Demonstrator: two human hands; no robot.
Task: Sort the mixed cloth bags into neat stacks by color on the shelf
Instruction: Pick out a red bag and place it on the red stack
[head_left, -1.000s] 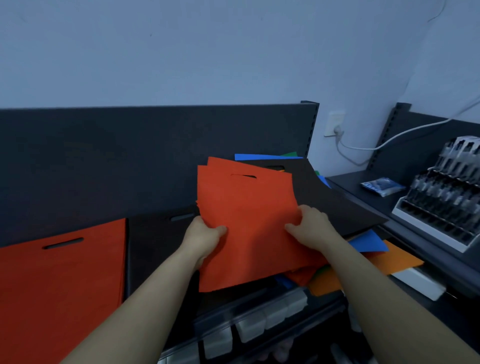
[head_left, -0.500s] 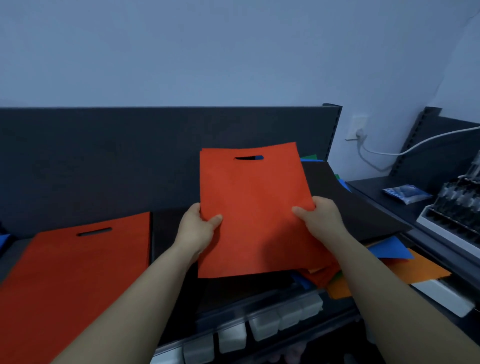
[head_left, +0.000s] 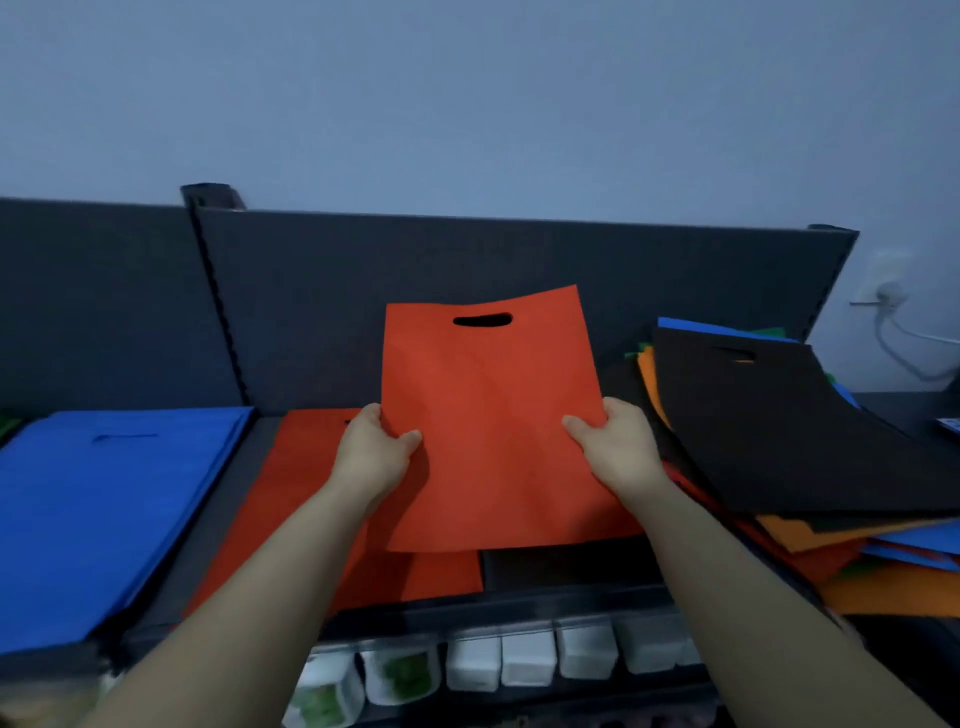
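A red cloth bag (head_left: 493, 415) with a slot handle is held up in front of me, tilted above the shelf. My left hand (head_left: 374, 452) pinches its left edge and my right hand (head_left: 618, 447) pinches its right edge. Below it a red stack (head_left: 291, 519) lies flat on the dark shelf (head_left: 218, 545). A blue stack (head_left: 93, 509) lies at the far left. At the right sits the mixed pile (head_left: 852, 561), topped by a black bag (head_left: 779, 426), with orange, blue, red and green edges sticking out.
The shelf's dark back panel (head_left: 467, 270) rises behind the bags, with an upright post (head_left: 213, 291) at the left. Small white bins (head_left: 519, 660) line the level under the shelf. A wall socket with a white cable (head_left: 893, 312) is at the far right.
Both hands have carried the red bag leftward off the mixed pile; it now hangs over the red stack. The view has swung left, bringing the blue stack into sight.
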